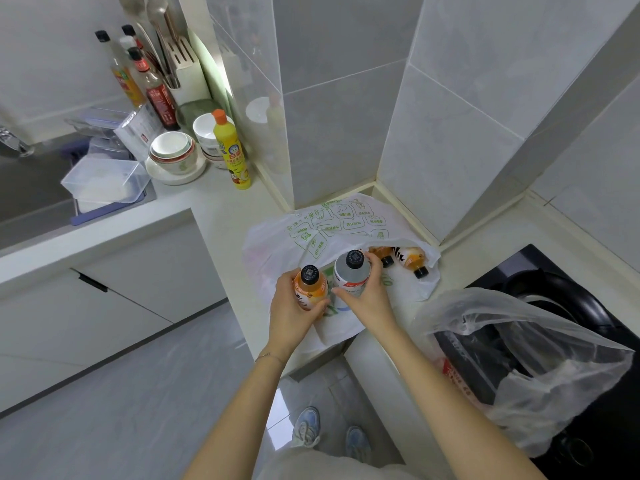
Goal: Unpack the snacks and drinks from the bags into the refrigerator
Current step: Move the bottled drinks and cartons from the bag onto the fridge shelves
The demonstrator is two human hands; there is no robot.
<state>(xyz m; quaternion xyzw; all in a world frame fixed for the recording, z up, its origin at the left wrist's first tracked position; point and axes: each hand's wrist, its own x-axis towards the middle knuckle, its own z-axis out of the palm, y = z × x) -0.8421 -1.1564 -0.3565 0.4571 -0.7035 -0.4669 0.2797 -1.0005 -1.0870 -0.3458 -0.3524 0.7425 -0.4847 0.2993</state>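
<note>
This was a home kitchen. A pale bench (214, 209) ran round a corner of grey tiled walls (346, 116), with plain cupboard doors (121, 292) beneath it. At the left a sink (27, 188) was set into the bench under a metal tap (14, 143). Beside the sink stood sauce bottles (157, 95), a knife block (183, 71), stacked bowls (173, 148) and a yellow bottle of dish soap (232, 150). At the right a black gas hob (540, 268) was let into the bench. A printed shopping bag (332, 220) lay in the corner. The floor (138, 393) was tiled grey.
</note>
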